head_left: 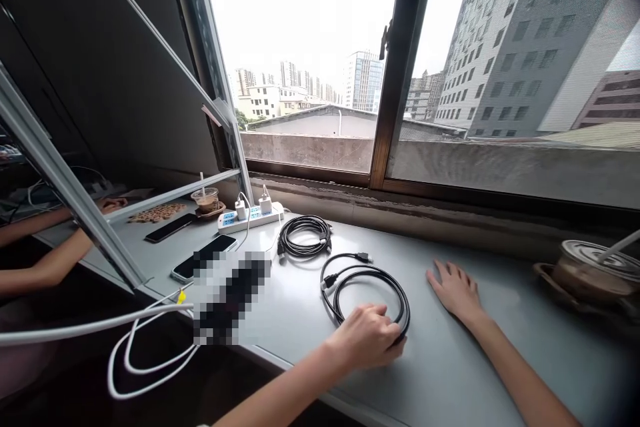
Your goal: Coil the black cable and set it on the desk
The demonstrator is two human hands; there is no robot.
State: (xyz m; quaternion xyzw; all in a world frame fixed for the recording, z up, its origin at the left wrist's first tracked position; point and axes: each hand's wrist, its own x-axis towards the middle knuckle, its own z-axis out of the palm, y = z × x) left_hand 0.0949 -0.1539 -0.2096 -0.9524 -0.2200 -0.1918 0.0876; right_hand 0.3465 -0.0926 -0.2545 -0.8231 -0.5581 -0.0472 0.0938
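Observation:
Loosely coiled on the grey table is a black cable [406, 293], apparently an HDMI cable, with both plug ends lying at its far left side. My left hand [373, 333] is closed round the near side of this coil, fingers curled over it. To the right, my right hand [455, 290] lies flat on the tabletop with fingers spread, holding nothing and apart from the cable. A second black cable [305, 237], wound into a tighter coil, sits farther back to the left of the first one.
A white power strip [253, 217] with chargers stands near the window. Left are a phone [205, 257], another phone [170, 228], a drink cup [206, 200] and a metal shelf frame [113, 240]. An iced drink [595, 270] stands at right. Another person's arms [55, 263] show far left.

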